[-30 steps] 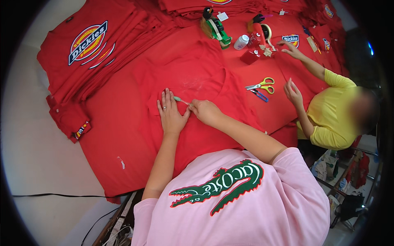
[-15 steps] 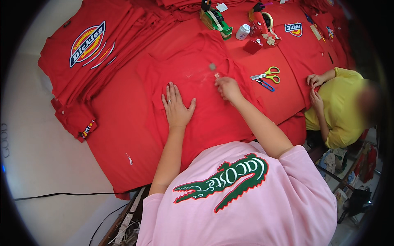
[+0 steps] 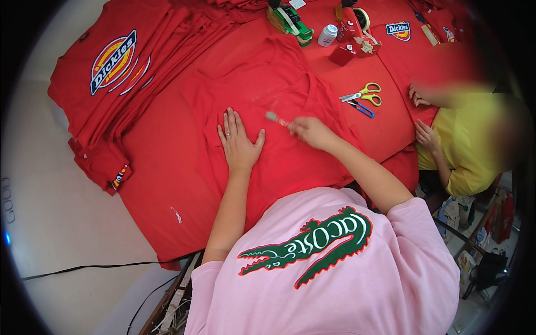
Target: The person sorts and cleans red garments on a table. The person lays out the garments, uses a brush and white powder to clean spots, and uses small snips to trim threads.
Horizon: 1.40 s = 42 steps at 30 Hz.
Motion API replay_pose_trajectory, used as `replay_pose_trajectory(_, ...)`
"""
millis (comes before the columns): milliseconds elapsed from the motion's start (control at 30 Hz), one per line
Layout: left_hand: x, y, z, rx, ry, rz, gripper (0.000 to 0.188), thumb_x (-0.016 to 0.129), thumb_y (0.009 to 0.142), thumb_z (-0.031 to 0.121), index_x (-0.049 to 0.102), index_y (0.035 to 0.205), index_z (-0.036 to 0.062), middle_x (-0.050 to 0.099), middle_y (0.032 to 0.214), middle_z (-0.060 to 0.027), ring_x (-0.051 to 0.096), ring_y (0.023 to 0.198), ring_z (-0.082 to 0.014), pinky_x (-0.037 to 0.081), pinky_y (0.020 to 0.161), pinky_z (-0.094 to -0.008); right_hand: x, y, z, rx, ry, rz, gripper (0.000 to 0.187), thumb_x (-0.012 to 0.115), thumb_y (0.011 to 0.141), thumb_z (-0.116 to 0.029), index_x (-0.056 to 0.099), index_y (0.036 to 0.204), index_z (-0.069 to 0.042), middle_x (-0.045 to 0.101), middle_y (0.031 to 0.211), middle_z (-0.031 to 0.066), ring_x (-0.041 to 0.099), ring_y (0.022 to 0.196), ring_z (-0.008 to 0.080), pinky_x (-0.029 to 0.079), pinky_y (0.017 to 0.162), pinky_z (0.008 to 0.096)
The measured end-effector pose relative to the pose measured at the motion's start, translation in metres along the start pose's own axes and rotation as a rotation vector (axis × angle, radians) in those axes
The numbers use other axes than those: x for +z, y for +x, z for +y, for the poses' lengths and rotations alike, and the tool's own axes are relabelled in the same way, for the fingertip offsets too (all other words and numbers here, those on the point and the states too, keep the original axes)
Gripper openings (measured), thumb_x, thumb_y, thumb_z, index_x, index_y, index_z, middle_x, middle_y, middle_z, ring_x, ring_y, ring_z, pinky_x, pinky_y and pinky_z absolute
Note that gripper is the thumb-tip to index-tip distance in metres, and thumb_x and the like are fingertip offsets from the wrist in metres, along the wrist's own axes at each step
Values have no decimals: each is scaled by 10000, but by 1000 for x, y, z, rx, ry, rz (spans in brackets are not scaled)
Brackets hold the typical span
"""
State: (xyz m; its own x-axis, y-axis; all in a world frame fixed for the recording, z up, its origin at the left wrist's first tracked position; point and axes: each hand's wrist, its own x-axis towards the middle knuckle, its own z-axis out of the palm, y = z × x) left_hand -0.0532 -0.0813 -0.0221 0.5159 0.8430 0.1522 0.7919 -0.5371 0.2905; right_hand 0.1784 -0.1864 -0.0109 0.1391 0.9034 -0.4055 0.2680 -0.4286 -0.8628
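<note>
A red T-shirt (image 3: 268,151) lies spread out on the red-covered table. My left hand (image 3: 240,142) rests flat on it, fingers stretched out, a ring on one finger. My right hand (image 3: 312,133) is closed round the handle of a small brush (image 3: 279,120), whose greyish head points left over the shirt's chest. Motion blurs the brush slightly, and whether its tip touches the cloth I cannot tell. Faint pale specks show on the fabric just above it.
Yellow-handled scissors (image 3: 368,95) and blue thread snips (image 3: 362,108) lie to the right. Behind stand a white bottle (image 3: 328,36), a red tape dispenser (image 3: 363,39) and a green one (image 3: 296,27). Folded red shirts (image 3: 111,72) are stacked left. A person in yellow (image 3: 466,134) works at right.
My right hand has brought the brush down and left across the shirt. My left hand stays flat in place. At right, the other person's hands have moved apart, with red cloth lifted in a blur.
</note>
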Motion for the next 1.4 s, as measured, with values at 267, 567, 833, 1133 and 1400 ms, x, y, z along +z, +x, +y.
replay_pose_trajectory(267, 0, 4, 4, 24, 51, -37, 947, 654, 930, 539, 355, 1579, -83, 256, 1719, -190, 217, 1602, -303, 160, 1293, -538, -22, 24, 22, -376, -142, 323, 363, 553, 1058, -295, 739, 917, -17, 732, 832, 153, 682, 713, 266, 530, 708, 422)
replay_pose_trajectory(567, 6, 1, 4, 39, 48, -2, 928, 654, 950, 512, 326, 1603, -61, 243, 1730, -165, 222, 1604, -304, 170, 1287, -536, -14, 23, 4, -112, -194, 296, 346, 575, 1041, -320, 735, 985, -18, 748, 901, 185, 732, 859, 345, 560, 797, 474)
replay_pose_trajectory(833, 8, 3, 3, 62, 81, 24, 922, 657, 956, 502, 310, 1616, -40, 278, 1719, -161, 250, 1594, -306, 197, 1283, -523, -36, 14, -5, 49, -147, 584, 343, 624, 1025, -346, 719, 946, -26, 722, 853, 214, 723, 840, 383, 561, 751, 481)
replay_pose_trajectory(1133, 8, -2, 5, 66, 78, 46, 897, 662, 972, 477, 296, 1631, -10, 256, 1735, -128, 268, 1590, -295, 217, 1277, -505, 32, -10, -11, -146, -245, -3, 300, 624, 988, -341, 768, 1014, -79, 759, 956, 167, 725, 969, 338, 560, 843, 485)
replay_pose_trajectory(1400, 8, -4, 0, 47, 106, 53, 884, 646, 990, 479, 285, 1638, -1, 240, 1741, -124, 268, 1590, -282, 215, 1278, -498, -18, -5, 4, 20, 1, 650, 368, 593, 1026, -379, 693, 953, -32, 723, 903, 243, 705, 875, 448, 541, 778, 567)
